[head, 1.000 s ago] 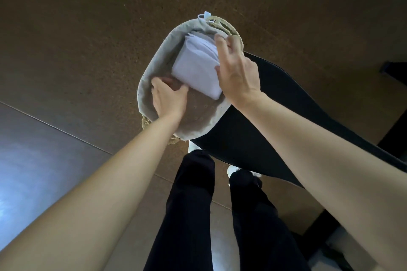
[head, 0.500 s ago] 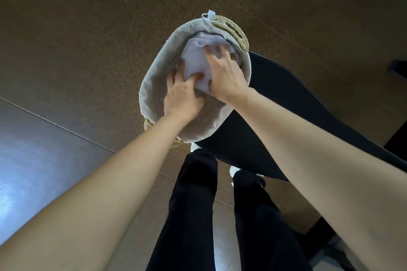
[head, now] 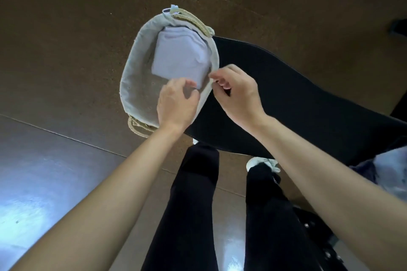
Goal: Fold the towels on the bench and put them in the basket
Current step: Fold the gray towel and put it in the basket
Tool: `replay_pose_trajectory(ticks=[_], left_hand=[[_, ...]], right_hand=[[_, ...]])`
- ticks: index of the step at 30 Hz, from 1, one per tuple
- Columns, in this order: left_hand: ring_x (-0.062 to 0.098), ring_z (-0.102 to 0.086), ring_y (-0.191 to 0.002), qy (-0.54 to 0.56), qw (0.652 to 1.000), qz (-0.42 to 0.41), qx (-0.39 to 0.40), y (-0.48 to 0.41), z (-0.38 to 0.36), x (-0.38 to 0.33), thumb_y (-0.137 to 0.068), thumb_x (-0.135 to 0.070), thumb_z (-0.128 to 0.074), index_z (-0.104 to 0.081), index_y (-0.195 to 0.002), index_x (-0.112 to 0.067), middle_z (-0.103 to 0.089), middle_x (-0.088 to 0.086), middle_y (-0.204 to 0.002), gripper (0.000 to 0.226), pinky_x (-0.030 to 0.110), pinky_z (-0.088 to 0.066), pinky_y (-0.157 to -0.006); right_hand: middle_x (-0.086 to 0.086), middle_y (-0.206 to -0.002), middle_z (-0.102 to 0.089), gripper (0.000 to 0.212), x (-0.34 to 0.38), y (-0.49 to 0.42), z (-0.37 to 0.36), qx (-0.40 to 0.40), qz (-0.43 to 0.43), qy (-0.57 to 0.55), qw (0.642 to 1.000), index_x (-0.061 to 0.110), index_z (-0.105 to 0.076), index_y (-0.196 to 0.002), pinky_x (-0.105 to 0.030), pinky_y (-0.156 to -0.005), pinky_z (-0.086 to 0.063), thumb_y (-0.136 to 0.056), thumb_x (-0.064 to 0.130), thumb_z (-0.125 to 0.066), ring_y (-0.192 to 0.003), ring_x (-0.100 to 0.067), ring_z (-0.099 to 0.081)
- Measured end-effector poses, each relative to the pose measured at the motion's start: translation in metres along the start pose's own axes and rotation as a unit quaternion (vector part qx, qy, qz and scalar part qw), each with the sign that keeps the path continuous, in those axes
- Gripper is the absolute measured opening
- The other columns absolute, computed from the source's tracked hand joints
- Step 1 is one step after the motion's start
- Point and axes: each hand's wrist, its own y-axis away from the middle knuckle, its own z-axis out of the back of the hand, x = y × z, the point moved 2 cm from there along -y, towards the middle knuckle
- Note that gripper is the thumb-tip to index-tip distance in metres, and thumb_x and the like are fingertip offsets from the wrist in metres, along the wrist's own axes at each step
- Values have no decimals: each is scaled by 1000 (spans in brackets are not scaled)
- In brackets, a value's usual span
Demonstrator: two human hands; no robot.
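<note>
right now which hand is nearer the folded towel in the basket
left. the left hand is over the near corner of the folded towel; the right hand is off its right side, at the basket rim.

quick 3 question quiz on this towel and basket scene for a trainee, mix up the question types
1. True or false: the folded towel lies inside the basket.
2. The left hand is: A over the basket, B flat on the floor, C gripping a knee.
3. How many rope handles of the basket show?
Key: 1 true; 2 A; 3 two.
</note>
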Motion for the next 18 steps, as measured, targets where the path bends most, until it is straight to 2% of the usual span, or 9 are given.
replay_pose_trajectory(ticks=[2,4,6,8,10,13,15,18], left_hand=[[7,-68,-96,21,999,-24,24,21,-12,-27,-94,-25,-64,-75,-103,-24,-72,-14,-99,14,31,-55,-90],[-1,-68,-87,33,996,-54,62,42,-31,-55,-95,-25,-64,-75,-101,-25,-72,-17,-90,12,24,-55,-84],[-2,-67,-86,32,989,-81,116,62,-59,-79,-95,-25,-65,-75,-100,-25,-72,-17,-89,12,23,-55,-82],[0,-68,-87,20,981,-92,167,83,-90,-101,-95,-26,-65,-76,-99,-27,-73,-17,-91,11,29,-57,-83],[2,-69,-90,7,973,-90,210,105,-123,-122,-95,-27,-66,-77,-99,-27,-74,-16,-94,12,32,-58,-86],[1,-67,-94,-12,965,-88,245,138,-170,-154,-97,-28,-64,-77,-100,-28,-74,-16,-97,13,29,-56,-89],[0,-67,-96,-14,962,-87,258,160,-203,-176,-97,-30,-63,-77,-101,-28,-74,-15,-98,14,27,-55,-89],[2,-68,-98,-4,950,-68,306,195,-255,-207,-98,-33,-64,-76,-102,-30,-74,-15,-99,13,25,-54,-90]], right_hand=[[-3,-92,-68,9,-17,39,27,-40,-28,-10,999,4,-74,-99,-16,-75,-52,-92,3,-69,-80,-4,-60],[1,-91,-68,7,-42,78,54,-52,-70,-16,996,6,-74,-97,-13,-73,-50,-92,4,-71,-78,-3,-61],[4,-90,-68,6,-71,115,80,-59,-123,-17,990,10,-74,-96,-16,-72,-51,-92,6,-71,-78,-6,-63],[6,-91,-68,6,-103,150,108,-78,-188,-30,979,12,-74,-96,-19,-73,-53,-93,8,-70,-81,-6,-64],[6,-91,-68,6,-136,184,144,-114,-235,-38,964,13,-73,-97,-19,-75,-53,-94,10,-69,-83,-5,-64],[3,-94,-67,7,-188,233,200,-178,-280,-4,943,13,-72,-100,-24,-78,-55,-95,13,-67,-84,-10,-64],[-3,-98,-65,10,-225,266,237,-227,-318,25,920,11,-70,-103,-29,-80,-54,-95,14,-64,-88,-17,-63],[-12,-107,-61,18,-272,319,283,-287,-382,95,873,8,-66,-107,-34,-87,-45,-89,15,-64,-99,-28,-59]])
